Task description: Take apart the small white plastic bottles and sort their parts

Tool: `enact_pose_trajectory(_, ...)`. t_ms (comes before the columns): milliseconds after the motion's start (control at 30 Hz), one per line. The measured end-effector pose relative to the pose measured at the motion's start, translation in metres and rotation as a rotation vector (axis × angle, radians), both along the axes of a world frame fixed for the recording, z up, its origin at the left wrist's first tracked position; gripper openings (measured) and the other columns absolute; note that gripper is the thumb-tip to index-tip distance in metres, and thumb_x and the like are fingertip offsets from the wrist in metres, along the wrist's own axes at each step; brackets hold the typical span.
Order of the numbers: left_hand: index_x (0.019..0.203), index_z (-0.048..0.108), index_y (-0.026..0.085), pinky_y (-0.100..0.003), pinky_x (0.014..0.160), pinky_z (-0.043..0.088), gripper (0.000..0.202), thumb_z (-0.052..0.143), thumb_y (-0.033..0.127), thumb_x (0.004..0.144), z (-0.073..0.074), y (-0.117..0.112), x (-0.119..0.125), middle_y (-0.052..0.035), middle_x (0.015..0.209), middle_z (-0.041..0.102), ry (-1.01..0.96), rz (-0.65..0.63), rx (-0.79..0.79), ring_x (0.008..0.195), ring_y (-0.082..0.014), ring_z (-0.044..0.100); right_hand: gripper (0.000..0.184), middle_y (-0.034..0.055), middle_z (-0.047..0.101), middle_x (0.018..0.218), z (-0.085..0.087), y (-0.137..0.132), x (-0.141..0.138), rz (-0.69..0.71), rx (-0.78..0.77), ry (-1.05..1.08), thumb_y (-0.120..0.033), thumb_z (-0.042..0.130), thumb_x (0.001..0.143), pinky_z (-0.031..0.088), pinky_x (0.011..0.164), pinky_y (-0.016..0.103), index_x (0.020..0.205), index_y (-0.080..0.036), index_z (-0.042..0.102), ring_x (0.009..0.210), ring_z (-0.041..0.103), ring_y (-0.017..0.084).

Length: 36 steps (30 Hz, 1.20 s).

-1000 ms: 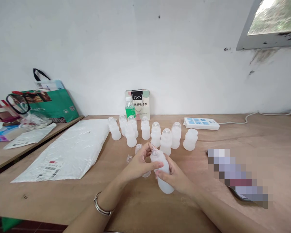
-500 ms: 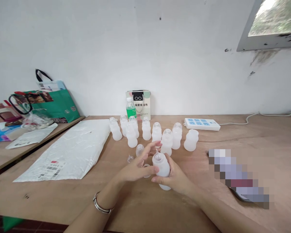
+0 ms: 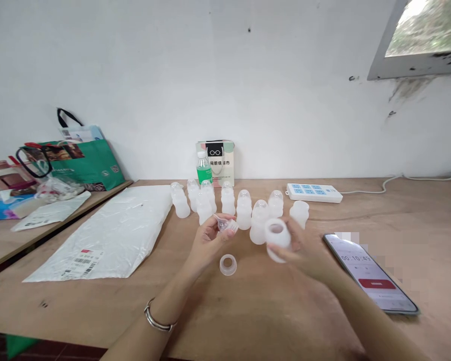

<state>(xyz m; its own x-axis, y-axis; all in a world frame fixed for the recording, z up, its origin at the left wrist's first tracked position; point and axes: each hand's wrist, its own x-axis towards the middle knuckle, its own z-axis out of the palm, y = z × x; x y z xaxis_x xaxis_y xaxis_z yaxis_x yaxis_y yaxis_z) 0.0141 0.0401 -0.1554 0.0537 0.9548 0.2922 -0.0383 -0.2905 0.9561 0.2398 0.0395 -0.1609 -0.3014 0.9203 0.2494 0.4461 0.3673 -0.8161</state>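
Note:
My right hand (image 3: 304, 250) grips a translucent white bottle (image 3: 277, 239) with its open mouth turned toward me, lifted to the right above the table. My left hand (image 3: 209, 240) pinches a small clear nipple piece (image 3: 225, 224) between its fingertips. A clear screw ring (image 3: 228, 264) lies on the wooden table (image 3: 97, 306) just below my left hand. Behind both hands stands a cluster of several similar capped white bottles (image 3: 243, 209).
A phone (image 3: 370, 273) showing a timer lies to the right. A white power strip (image 3: 314, 192) and its cord sit at the back right. A green water bottle (image 3: 202, 168) and small paper bag stand by the wall. A white plastic mailer (image 3: 108, 235) and green bag (image 3: 84, 160) lie left.
My right hand has carried the bottle up and to the right, its top now off. My left hand has pulled away holding the nipple piece, and the ring lies on the table.

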Motion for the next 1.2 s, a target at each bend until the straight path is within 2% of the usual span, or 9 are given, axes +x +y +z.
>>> enact_pose_trajectory(200,0.094,0.064,0.018,-0.028,0.071,0.038,0.034,0.07,0.043,0.072,-0.002,0.0,0.0,-0.003,0.085,0.057,0.116,-0.076,0.027,0.076,-0.0153,0.047,0.038,0.0054,0.066,0.097,-0.006,0.035,0.047,-0.287,-0.104,-0.048,-0.047,0.07,0.067,0.05,0.069,0.039,0.091,-0.025,0.049,0.088,0.064,0.028)
enact_pose_trajectory(433,0.101,0.063,0.021,-0.032,0.081,0.038,0.033,0.068,0.039,0.074,-0.006,0.0,-0.002,-0.004,0.095,0.06,0.223,-0.123,0.046,0.087,-0.0183,0.05,0.044,0.0078,0.065,0.095,-0.022,0.042,0.048,-0.375,-0.08,-0.071,-0.045,0.072,0.062,0.05,0.068,0.042,0.094,-0.023,0.05,0.087,0.064,0.03)
enact_pose_trajectory(633,0.108,0.06,0.023,-0.034,0.085,0.038,0.034,0.068,0.036,0.077,-0.009,0.0,-0.003,-0.0039,0.104,0.06,0.258,-0.167,0.024,0.091,-0.0173,0.051,0.059,0.0069,0.064,0.093,-0.007,0.04,0.051,-0.5,-0.086,-0.127,-0.049,0.077,0.049,0.048,0.064,0.038,0.093,-0.022,0.049,0.082,0.062,0.027)
enact_pose_trajectory(700,0.108,0.058,0.023,-0.035,0.087,0.038,0.034,0.068,0.033,0.078,-0.01,0.0,-0.002,-0.0044,0.105,0.061,0.221,-0.184,0.034,0.094,-0.0177,0.052,0.059,0.0052,0.062,0.086,0.002,0.033,0.047,-0.603,-0.002,-0.094,-0.053,0.077,0.049,0.046,0.064,0.038,0.091,-0.022,0.051,0.078,0.06,0.026)
enact_pose_trajectory(767,0.103,0.054,0.022,-0.035,0.089,0.038,0.03,0.069,0.029,0.078,-0.009,-0.002,0.0,-0.0052,0.108,0.062,0.151,-0.225,0.051,0.099,-0.0181,0.054,0.044,0.0028,0.059,0.076,0.008,0.023,0.036,-0.683,0.186,-0.004,-0.055,0.07,0.062,0.045,0.064,0.037,0.086,-0.022,0.054,0.069,0.056,0.022)
enact_pose_trajectory(867,0.094,0.05,0.021,-0.037,0.092,0.039,0.029,0.072,0.022,0.075,-0.009,-0.005,0.005,-0.0082,0.114,0.063,0.067,-0.294,0.064,0.107,-0.0206,0.055,0.028,0.003,0.06,0.075,0.006,0.003,0.005,-0.456,0.301,0.252,-0.052,0.058,0.079,0.045,0.064,0.034,0.081,-0.024,0.055,0.068,0.055,0.019)
enact_pose_trajectory(1000,0.089,0.054,0.02,-0.038,0.093,0.041,0.034,0.079,0.018,0.066,-0.014,-0.006,0.01,-0.0088,0.116,0.061,0.043,-0.291,0.1,0.11,-0.0225,0.056,0.038,0.003,0.063,0.1,-0.012,-0.016,-0.039,0.146,-0.182,0.482,-0.051,0.06,0.08,0.05,0.079,0.035,0.109,-0.03,0.05,0.088,0.061,0.019)
enact_pose_trajectory(1100,0.089,0.061,0.02,-0.038,0.094,0.042,0.033,0.081,0.018,0.063,-0.016,-0.004,0.009,-0.0076,0.115,0.06,0.069,-0.279,0.141,0.11,-0.0227,0.055,0.043,-0.0006,0.064,0.09,-0.021,-0.019,-0.051,0.218,-0.364,0.653,-0.055,0.059,0.081,0.05,0.079,0.036,0.113,-0.032,0.044,0.079,0.062,0.016)
enact_pose_trajectory(1200,0.085,0.069,0.02,-0.035,0.085,0.046,0.018,0.076,0.025,0.069,-0.013,-0.001,0.005,-0.0065,0.097,0.064,0.141,-0.214,0.159,0.094,-0.0203,0.059,0.04,-0.0011,0.063,0.083,-0.023,-0.016,-0.05,0.198,-0.359,0.672,-0.056,0.063,0.076,0.049,0.076,0.036,0.102,-0.028,0.049,0.072,0.06,0.015)
